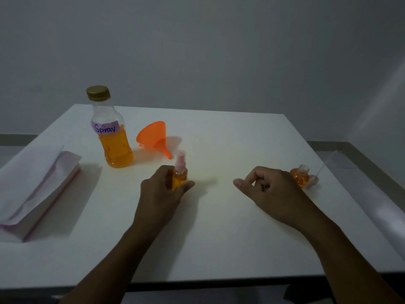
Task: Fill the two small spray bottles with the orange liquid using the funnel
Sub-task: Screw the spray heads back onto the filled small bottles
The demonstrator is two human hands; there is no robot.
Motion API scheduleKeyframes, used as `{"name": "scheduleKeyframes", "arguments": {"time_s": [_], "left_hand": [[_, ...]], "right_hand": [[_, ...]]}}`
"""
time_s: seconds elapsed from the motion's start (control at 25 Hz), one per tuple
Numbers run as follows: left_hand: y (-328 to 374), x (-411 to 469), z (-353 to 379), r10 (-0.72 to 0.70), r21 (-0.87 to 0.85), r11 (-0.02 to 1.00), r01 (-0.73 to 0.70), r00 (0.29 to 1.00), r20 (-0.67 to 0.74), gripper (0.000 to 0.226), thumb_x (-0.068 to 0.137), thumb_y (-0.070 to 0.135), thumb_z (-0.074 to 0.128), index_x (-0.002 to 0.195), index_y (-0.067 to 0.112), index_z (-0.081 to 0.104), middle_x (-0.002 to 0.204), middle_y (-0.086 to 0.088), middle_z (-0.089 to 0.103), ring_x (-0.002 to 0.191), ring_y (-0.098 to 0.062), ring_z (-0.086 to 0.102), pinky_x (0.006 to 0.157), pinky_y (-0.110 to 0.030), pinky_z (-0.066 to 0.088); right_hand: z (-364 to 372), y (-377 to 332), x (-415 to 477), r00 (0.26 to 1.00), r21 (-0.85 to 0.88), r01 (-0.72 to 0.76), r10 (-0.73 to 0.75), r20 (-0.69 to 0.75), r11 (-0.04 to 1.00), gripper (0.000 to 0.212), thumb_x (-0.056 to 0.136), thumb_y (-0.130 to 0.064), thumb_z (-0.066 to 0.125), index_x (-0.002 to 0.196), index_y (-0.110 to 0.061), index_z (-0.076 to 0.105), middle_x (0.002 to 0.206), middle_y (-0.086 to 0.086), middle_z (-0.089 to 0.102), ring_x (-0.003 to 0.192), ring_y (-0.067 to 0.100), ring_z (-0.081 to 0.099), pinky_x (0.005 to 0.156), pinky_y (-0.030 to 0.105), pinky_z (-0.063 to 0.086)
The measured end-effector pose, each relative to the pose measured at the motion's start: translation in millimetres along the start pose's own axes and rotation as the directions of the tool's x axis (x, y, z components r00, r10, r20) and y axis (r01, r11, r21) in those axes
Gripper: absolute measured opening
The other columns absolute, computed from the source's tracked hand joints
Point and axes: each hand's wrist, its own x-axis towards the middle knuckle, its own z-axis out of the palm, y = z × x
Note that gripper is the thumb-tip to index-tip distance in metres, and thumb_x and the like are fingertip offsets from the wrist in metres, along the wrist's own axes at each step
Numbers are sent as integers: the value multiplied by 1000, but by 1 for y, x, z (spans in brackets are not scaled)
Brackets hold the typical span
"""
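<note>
head view: white table in dim light, both forearms reaching in from the near edge
left hand: fingers and thumb clamped round the body of the first small spray bottle
first small spray bottle: upright near table centre, pink pump top fitted, orange liquid inside
right hand: low over the table, fingers loosely curled, holding nothing
second small spray bottle: upright just behind right hand, neck uncapped, orange liquid inside; contact with hand cannot be told
pump head: on the table just beside second small spray bottle, thin tube pointing toward the right edge
large bottle: upright, back left, gold cap on, label "Spray", about half orange liquid
funnel: orange, on its side just right of large bottle, spout toward first small spray bottle
folded paper stack: far left of table
</note>
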Motion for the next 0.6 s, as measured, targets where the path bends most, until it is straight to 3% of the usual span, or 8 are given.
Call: {"name": "scheduleKeyframes", "arguments": {"time_s": [0.16, 0.28, 0.36, 0.44, 0.52, 0.6], "left_hand": [[-4, -4, -6, -57, -38, 998, 55, 998, -41, 42, 77, 41, 75, 110, 18, 62, 94, 14, 63, 82, 3, 59, 67, -9, 40], [-8, -8, -11, -74, -57, 996, 69, 994, -77, 50, 77, 39, 75, 118, 14, 58, 103, 5, 66, 87, -4, 63, 68, -8, 40], [-7, -11, -14, -79, -95, 993, 71, 993, -84, 77, 71, 41, 79, 135, 16, 45, 122, -2, 64, 108, -20, 63, 81, -19, 49], [3, -18, -18, -67, -103, 993, 57, 994, -90, 110, 62, 48, 83, 149, 24, 20, 149, -4, 42, 131, -22, 47, 100, -35, 43], [20, -29, -21, 76, -47, 995, -83, 988, -134, 116, 64, 50, 80, 152, 24, 10, 159, -1, 22, 143, -15, 27, 111, -25, 27], [39, -39, -19, 361, 108, 932, -347, 917, -171, 98, 76, 39, 76, 151, 14, 18, 160, -4, 18, 146, -13, 17, 115, -23, 22]], "right_hand": [[-2, 5, -14, 989, -122, -64, 79, 121, 990, 24, 88, -56, 64, 93, -32, 63, 56, -5, 62, 51, 4, 57, 52, 18, 40], [-4, 13, -21, 982, -83, -106, 117, 147, 991, 26, 90, -53, 62, 109, -36, 59, 70, 2, 70, 62, 6, 67, 58, 21, 47], [-6, 18, -26, 980, -30, -127, 130, 152, 991, 27, 91, -51, 63, 113, -38, 56, 74, 6, 71, 64, -2, 67, 62, 25, 50], [-12, 24, -35, 979, -11, -140, 140, 147, 990, 25, 91, -47, 65, 112, -39, 56, 74, 6, 71, 64, -5, 66, 62, 27, 51], [-22, 33, -45, 973, 0, -177, 175, 151, 984, 19, 92, -38, 67, 110, -36, 60, 74, 4, 71, 64, 1, 68, 61, 33, 56], [-36, 41, -57, 952, 4, -240, 234, 198, 971, 14, 95, -25, 65, 107, -31, 64, 75, 3, 72, 64, 9, 69, 63, 34, 60]]}}
